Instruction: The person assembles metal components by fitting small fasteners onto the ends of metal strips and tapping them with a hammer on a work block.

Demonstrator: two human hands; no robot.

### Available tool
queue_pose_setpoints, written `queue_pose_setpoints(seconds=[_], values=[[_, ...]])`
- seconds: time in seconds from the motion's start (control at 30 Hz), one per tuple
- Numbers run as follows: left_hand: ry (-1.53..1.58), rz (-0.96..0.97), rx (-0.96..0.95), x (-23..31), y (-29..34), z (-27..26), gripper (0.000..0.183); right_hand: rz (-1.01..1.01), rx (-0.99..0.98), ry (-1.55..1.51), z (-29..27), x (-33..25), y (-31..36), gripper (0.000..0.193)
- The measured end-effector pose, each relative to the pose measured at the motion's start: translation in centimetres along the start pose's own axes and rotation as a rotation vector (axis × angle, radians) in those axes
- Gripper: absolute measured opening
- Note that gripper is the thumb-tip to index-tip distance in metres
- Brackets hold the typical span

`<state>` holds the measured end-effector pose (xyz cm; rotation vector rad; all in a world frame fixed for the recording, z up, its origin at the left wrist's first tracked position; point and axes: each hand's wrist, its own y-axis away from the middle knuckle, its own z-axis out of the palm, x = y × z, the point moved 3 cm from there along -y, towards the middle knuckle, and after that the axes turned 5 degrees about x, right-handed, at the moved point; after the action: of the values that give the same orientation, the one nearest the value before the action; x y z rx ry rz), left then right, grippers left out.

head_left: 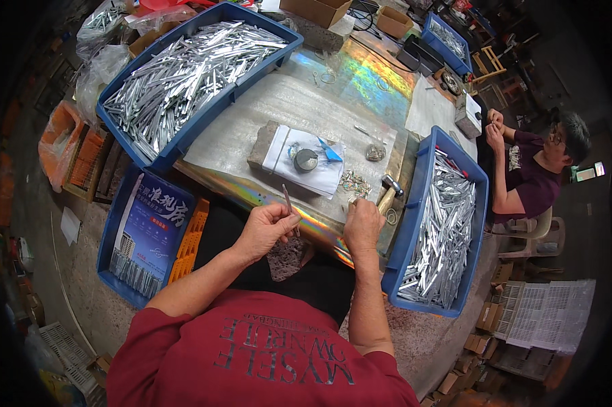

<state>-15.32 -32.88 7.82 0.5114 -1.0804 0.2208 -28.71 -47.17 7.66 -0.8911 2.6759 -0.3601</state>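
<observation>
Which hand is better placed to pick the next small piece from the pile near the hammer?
Probably the right hand: it is just beside the pile of small pieces, while the left hand is farther away and pinches a thin strip.

Gleaming with bare, glossy metal on the thin strips (197,85), and looking like smooth plastic along the blue tray (289,46). Showing a rainbow-sheened film on the iridescent sheet (380,71), a dull, wrinkled finish on the pale liner (252,108) and matt paper on the white stack (330,178). Looking rough and pitted like stone on the brown block (285,263), wooden on the hammer handle (386,201) and matt cloth on the red shirt (204,370).
</observation>
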Motion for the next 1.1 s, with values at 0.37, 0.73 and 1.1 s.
queue_pose_setpoints(seconds=[0.37, 0.73, 1.1], values=[[-0.019, -0.014, -0.005, -0.3, 0.0, 0.3, 0.018, -0.082, -0.136, 0.151, 0.8, -1.3, 0.0, 0.007], [-0.020, -0.013, -0.010, 0.2, -0.3, 0.2, 0.018, -0.029, 0.115, -0.241, -0.2, 0.2, 0.1, 0.008], [0.291, -0.040, 0.000, 1.0, -2.0, 1.7, 0.015, 0.226, -0.110, -1.211, -3.0, -4.0, 2.4, 0.009]])
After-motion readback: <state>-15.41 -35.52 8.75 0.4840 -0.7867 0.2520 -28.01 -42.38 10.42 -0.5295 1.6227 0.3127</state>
